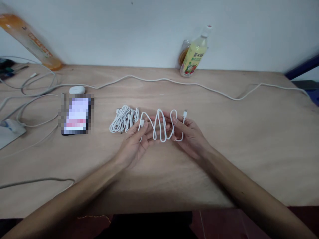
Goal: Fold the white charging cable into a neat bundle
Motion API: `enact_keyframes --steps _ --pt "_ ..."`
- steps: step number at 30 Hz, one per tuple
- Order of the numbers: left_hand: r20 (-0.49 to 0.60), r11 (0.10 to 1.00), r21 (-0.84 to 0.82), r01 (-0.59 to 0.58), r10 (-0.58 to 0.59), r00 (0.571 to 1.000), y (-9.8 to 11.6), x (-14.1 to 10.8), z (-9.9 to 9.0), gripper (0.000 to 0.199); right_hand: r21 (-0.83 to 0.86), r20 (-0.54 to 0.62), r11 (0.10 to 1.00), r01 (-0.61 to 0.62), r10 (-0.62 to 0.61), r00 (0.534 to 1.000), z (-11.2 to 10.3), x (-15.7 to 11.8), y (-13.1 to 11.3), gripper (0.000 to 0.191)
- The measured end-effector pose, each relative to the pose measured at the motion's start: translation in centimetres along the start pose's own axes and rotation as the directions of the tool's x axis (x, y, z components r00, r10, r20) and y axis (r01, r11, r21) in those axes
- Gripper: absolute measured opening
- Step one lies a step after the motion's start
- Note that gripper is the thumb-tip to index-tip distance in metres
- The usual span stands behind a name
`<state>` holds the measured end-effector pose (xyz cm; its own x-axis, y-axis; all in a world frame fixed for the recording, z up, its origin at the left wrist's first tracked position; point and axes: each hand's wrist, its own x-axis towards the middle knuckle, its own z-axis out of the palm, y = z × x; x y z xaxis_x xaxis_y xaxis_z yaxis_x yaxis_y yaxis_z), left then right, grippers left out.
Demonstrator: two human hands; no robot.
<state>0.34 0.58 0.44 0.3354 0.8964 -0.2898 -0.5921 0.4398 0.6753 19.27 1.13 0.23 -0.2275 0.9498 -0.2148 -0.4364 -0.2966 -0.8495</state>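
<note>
A white USB charging cable [163, 136] stretches in loose zigzag loops between my two hands, just above the table. My left hand [133, 144] pinches it near one plug [142, 123], thumb on top. My right hand [191, 136] grips the loops at the other end under its thumb, and the second plug [184, 114] sticks up beyond the fingers. Both hands lie palm up, with fingers beneath the cable. Just behind my left hand is a pile of coiled white cables [121, 120], partly covered by that hand.
A phone [77, 116] with a blurred screen and a white earbud case [77, 90] lie to the left. One long white cable [161, 79] runs across the table's back. Bottles [194, 56] stand by the wall. More cords and a white power strip [11, 132] occupy the left.
</note>
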Motion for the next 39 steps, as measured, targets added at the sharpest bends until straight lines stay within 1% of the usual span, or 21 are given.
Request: enact_keyframes --steps 1,4,8,14,16,20,26,32,36,39 --pt "-0.004 1.000 0.001 0.002 -0.002 1.000 0.06 -0.02 0.03 0.004 -0.009 -0.011 1.000 0.006 -0.006 1.000 -0.13 0.10 0.13 0.034" --pt "-0.003 1.000 -0.011 0.008 -0.008 1.000 0.20 -0.05 0.02 0.011 -0.032 -0.073 0.999 0.027 -0.030 0.997 -0.38 0.30 0.49 0.036" --pt "0.035 0.999 -0.046 0.026 -0.024 0.999 0.28 -0.06 0.01 0.015 -0.029 -0.163 0.999 0.046 -0.050 0.985 -0.37 0.43 0.74 0.039" --pt "0.030 0.996 -0.044 0.082 -0.081 0.996 0.18 0.00 0.22 0.017 -0.052 -0.208 0.998 0.025 -0.036 0.977 -0.24 0.33 0.72 0.046" --pt "0.026 0.995 -0.045 0.090 -0.089 0.996 0.13 0.04 0.19 0.018 -0.060 -0.214 0.998 0.018 -0.030 0.976 -0.27 0.26 0.68 0.049" --pt "0.003 0.996 -0.061 0.067 -0.067 0.998 0.11 0.10 0.08 0.021 -0.085 -0.228 0.996 0.013 -0.032 0.973 -0.41 0.14 0.64 0.053" --pt "-0.061 0.999 -0.044 0.025 -0.028 0.998 0.18 0.16 0.27 0.023 -0.132 -0.223 0.991 0.015 -0.044 0.974 -0.16 0.07 0.49 0.046" --pt "-0.013 0.995 -0.082 0.060 -0.061 0.998 0.19 0.09 -0.04 0.026 -0.114 -0.195 0.993 0.012 -0.034 0.980 0.18 0.25 0.49 0.046" --pt "-0.004 0.994 -0.078 0.072 -0.072 0.997 0.30 0.10 -0.08 0.035 -0.099 -0.174 0.995 -0.002 -0.015 0.985 0.16 0.28 0.45 0.049" --pt "-0.009 0.993 -0.088 0.080 -0.081 0.997 0.46 0.15 0.01 0.038 -0.072 -0.174 0.997 -0.013 0.000 0.985 0.09 0.17 0.41 0.049"
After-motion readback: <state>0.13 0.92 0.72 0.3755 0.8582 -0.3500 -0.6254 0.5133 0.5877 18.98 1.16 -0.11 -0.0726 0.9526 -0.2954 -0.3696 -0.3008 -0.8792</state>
